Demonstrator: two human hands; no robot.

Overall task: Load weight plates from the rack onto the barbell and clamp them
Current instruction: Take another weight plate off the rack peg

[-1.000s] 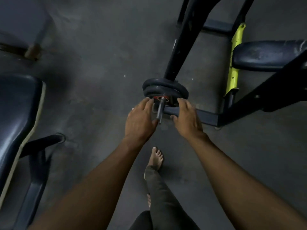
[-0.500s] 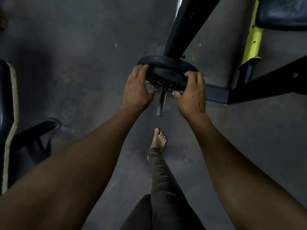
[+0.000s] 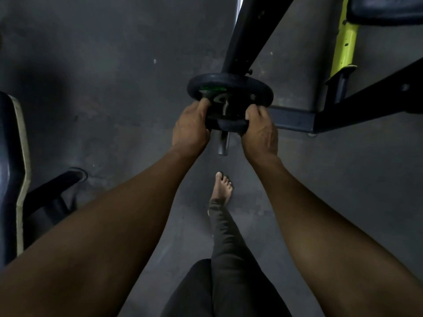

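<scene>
A small black weight plate (image 3: 225,125) sits on a short steel peg (image 3: 223,145) of the rack, pulled toward the peg's free end. My left hand (image 3: 190,128) grips its left edge and my right hand (image 3: 259,130) grips its right edge. Behind it, a larger black plate (image 3: 263,89) with a green mark stays on the same peg against the rack's black upright (image 3: 247,30). The peg's tip sticks out below the small plate. No barbell or clamp is in view.
A black base beam (image 3: 295,118) runs right from the peg on the grey floor. A yellow-green frame bar (image 3: 343,40) and a dark pad (image 3: 386,10) are at the top right. A bench pad (image 3: 9,168) stands at the left. My bare foot (image 3: 222,188) is below the peg.
Both hands closed on the front plate's edges and drew a small plate away from the larger one along the peg toward me. The view tilted closer to the rack.
</scene>
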